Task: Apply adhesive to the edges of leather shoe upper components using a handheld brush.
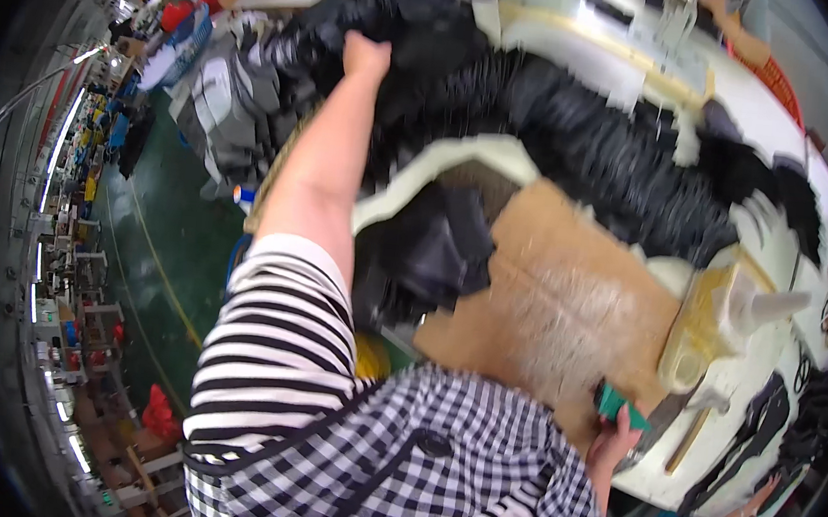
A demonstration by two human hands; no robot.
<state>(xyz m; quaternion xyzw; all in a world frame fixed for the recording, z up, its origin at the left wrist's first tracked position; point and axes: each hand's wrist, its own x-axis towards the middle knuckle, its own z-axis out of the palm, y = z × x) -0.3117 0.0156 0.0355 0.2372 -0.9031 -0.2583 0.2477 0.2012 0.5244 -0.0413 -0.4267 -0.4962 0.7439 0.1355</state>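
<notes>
My left hand (365, 55), at the end of an outstretched arm, reaches to a heap of black, leather-like pieces (423, 38) at the far left of the table. Its fingertips blur into the heap, so their grip is hidden. Close to my body on the right, my right hand (615, 442) is closed on a small green block with a dark side (623, 409), just above the near right edge of a brown board (568, 302). Whitish smears cover the board's middle. Folded black pieces (430, 245) lie left of it.
Behind the board runs a long row of stacked black pieces (591, 146). A yellowish plastic container (698, 333) and a hammer (692, 435) lie right. Grey pieces (226, 94) are stacked far left. Another person's arm (741, 514) reaches in at lower right.
</notes>
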